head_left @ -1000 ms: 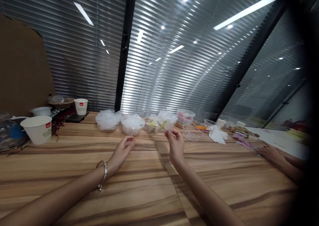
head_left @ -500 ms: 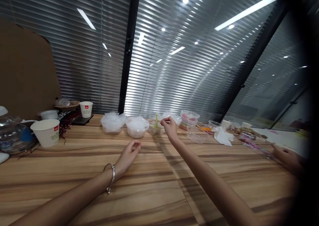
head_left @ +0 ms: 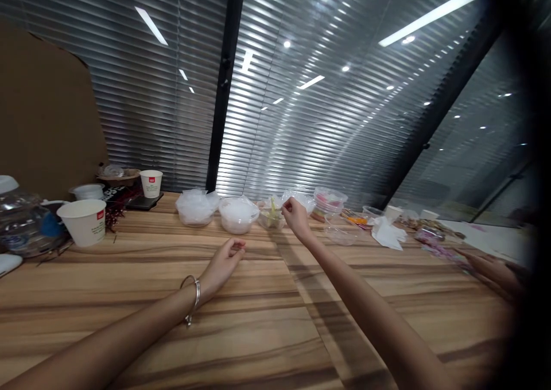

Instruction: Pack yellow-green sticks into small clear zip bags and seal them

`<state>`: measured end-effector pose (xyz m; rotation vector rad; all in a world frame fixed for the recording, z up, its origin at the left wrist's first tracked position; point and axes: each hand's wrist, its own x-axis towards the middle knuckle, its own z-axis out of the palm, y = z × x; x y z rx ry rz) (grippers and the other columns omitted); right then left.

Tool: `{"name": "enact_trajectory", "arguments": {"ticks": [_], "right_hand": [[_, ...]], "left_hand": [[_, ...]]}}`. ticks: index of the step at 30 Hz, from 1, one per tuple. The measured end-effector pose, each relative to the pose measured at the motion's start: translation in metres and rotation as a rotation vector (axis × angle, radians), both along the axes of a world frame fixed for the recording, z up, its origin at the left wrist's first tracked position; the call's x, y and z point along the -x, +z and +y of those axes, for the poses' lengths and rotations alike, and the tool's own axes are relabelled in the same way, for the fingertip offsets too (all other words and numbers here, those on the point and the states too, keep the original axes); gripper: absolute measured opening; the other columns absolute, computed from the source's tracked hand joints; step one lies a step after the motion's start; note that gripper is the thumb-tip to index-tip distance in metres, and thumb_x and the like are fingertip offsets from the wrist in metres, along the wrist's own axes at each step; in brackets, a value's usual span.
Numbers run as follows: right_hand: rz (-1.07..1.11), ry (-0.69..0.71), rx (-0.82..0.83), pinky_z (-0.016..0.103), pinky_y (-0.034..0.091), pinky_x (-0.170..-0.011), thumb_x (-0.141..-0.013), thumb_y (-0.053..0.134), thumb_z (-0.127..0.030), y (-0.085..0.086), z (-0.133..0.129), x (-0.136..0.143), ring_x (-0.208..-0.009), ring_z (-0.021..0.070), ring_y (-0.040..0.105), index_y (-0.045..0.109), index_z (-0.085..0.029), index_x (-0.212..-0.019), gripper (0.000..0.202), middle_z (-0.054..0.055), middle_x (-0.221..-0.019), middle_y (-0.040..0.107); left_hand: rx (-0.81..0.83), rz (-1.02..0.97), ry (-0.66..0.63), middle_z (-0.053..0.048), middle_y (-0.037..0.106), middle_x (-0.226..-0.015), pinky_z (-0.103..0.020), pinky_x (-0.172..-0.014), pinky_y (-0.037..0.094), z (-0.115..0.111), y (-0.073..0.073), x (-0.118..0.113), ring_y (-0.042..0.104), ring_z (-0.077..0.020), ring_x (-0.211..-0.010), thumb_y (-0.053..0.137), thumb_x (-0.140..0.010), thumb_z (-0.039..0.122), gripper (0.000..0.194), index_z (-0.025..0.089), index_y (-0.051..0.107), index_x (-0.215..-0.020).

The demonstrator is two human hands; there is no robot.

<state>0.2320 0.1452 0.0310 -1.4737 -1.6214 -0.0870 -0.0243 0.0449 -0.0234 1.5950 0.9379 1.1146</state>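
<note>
My right hand (head_left: pixel 296 217) is raised beside a clear bowl (head_left: pixel 267 220) with a yellow-green piece (head_left: pixel 273 207) in it. Its fingers are pinched together, and whatever they hold is too small to make out. My left hand (head_left: pixel 224 265), with silver bangles at the wrist, rests over the wooden table (head_left: pixel 241 332) with fingers curled; what lies between them, if anything, is hidden. Two clear bowls with white contents, one at left (head_left: pixel 197 209) and one nearer the middle (head_left: pixel 238 217), stand beyond my left hand.
Paper cups, a large one (head_left: pixel 84 222) and a small one (head_left: pixel 151 183), stand at left near a plastic jug (head_left: pixel 30 223). Stacked tubs (head_left: pixel 329 201), an empty clear tub (head_left: pixel 342 232) and white tissue (head_left: pixel 387 233) lie right. Another person's hand (head_left: pixel 493 266) is far right.
The view has shifted slightly. My right hand stays pinched beside the bowl, and my left hand has barely moved. The other person's hand has moved a little left.
</note>
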Motion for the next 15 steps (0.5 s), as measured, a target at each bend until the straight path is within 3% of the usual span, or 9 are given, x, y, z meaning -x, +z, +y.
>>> {"name": "enact_trajectory", "arguments": {"ticks": [7,15], "right_hand": [[-0.241,-0.023,0.115,0.024,0.029,-0.058,-0.071,0.043,-0.01,0.001,0.007,0.002,-0.066,0.0159,0.049,0.053,-0.017,-0.074,0.012,0.004,-0.072,0.059],[-0.352,-0.029,0.27,0.022,0.029,-0.056,-0.065,0.048,-0.003,0.006,0.015,0.009,-0.066,0.0144,0.05,0.059,-0.014,-0.073,0.018,0.005,-0.072,0.062]], "left_hand": [[0.029,-0.01,0.01,-0.009,0.061,-0.107,-0.032,-0.085,0.043,-0.002,0.005,0.0,0.059,-0.0207,-0.091,0.052,-0.078,0.034,0.029,0.017,0.055,-0.101],[0.028,-0.02,0.003,-0.009,0.061,-0.108,-0.033,-0.086,0.042,0.001,0.0,0.0,0.06,-0.0202,-0.09,0.053,-0.076,0.032,0.029,0.017,0.056,-0.101]]}}
